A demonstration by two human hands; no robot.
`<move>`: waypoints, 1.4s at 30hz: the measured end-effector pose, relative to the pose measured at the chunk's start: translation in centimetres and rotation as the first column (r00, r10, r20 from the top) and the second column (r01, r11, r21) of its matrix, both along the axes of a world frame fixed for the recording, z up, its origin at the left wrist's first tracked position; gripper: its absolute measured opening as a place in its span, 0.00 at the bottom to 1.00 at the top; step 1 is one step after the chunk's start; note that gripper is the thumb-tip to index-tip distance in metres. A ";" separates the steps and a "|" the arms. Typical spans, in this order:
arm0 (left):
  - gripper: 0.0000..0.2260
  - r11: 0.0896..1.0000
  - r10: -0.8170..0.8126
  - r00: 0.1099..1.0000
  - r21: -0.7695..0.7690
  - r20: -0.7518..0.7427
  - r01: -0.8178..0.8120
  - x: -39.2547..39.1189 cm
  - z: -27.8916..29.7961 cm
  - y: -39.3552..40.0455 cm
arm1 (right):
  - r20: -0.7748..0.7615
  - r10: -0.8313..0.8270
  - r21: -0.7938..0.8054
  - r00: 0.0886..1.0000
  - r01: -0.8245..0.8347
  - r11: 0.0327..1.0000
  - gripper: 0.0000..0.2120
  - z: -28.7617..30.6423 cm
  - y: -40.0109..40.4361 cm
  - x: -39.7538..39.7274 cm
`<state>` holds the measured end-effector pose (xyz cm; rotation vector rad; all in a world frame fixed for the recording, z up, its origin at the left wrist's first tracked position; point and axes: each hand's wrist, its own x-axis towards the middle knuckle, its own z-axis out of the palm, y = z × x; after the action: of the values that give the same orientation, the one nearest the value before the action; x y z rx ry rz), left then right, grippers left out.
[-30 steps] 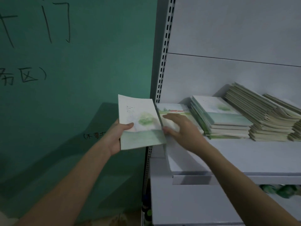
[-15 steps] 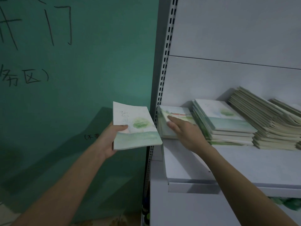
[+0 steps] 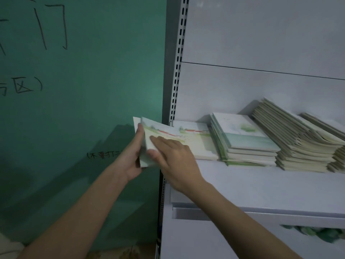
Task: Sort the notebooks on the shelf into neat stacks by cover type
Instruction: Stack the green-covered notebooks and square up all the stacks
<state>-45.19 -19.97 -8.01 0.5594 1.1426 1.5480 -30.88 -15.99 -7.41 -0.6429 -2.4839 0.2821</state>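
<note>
Beside green wall (image 3: 84, 109), white shelf (image 3: 261, 187)

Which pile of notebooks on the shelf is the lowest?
The leftmost pile, beside the slotted upright. Its top cover shows red roofs in a field, and it sits far lower than the green-covered stack and tall slanted stacks to its right.
</note>
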 end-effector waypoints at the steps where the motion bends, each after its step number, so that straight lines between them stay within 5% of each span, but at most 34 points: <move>1: 0.28 1.000 0.002 1.000 -0.007 0.003 -0.002 0.1 0.2 -0.1 | 0.057 0.000 0.057 0.998 -0.003 0.998 0.31 -0.3 -0.3 0.0; 4: 0.20 0.995 0.093 0.994 -0.039 -0.048 -0.095 0.0 0.2 -0.6 | 0.129 0.073 0.004 0.989 -0.074 0.997 0.27 -0.7 0.0 0.3; 7: 0.16 0.982 0.181 0.981 -0.037 -0.077 -0.184 -0.5 0.1 -1.3 | 0.016 0.150 -0.146 0.989 -0.146 0.978 0.25 -0.1 1.5 1.0; 10: 0.11 0.967 0.254 0.967 -0.006 0.003 -0.254 -1.0 0.6 -2.2 | -0.059 0.057 -0.211 0.997 -0.068 0.975 0.24 0.5 4.3 2.0; 14: 0.07 0.948 0.317 0.947 0.016 0.061 -0.318 -1.9 1.0 -3.3 | 0.162 -0.098 -0.108 0.982 0.116 0.987 0.27 -0.1 8.1 3.3; 19: 0.07 0.944 0.328 0.943 0.020 0.056 -0.330 -2.5 1.1 -3.8 | 0.416 -0.117 -0.050 0.902 0.150 0.987 0.37 -2.0 9.4 3.7; 25: 0.08 0.949 0.315 0.947 -0.001 0.067 -0.316 -2.9 0.5 -4.0 | 0.367 -0.122 0.000 0.922 0.131 0.991 0.29 -1.3 9.2 3.8; 31: 0.10 0.966 0.258 0.962 -0.025 0.087 -0.256 -2.8 0.0 -3.5 | -0.031 -0.129 -0.362 0.991 0.109 0.926 0.22 2.0 7.3 3.1; 35: 0.14 0.975 0.219 0.975 -0.039 0.040 -0.218 -2.7 -0.1 -2.9 | -0.088 -0.096 -0.313 0.992 0.064 0.948 0.23 2.5 4.0 1.0; 40: 0.23 0.996 0.088 0.995 0.011 0.039 -0.088 -2.7 0.1 -2.7 | 0.124 0.083 -0.004 0.989 -0.083 0.997 0.25 0.4 -0.6 -2.1; 42: 0.21 0.991 0.131 0.989 -0.006 0.066 -0.131 -3.2 0.1 -2.8 | 0.186 0.101 -0.012 0.977 -0.100 0.995 0.26 0.0 -0.9 -2.5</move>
<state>-48.35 -22.82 -7.93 0.4358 1.1491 1.6654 -33.37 -16.90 -7.40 -0.5684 -2.7014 0.2737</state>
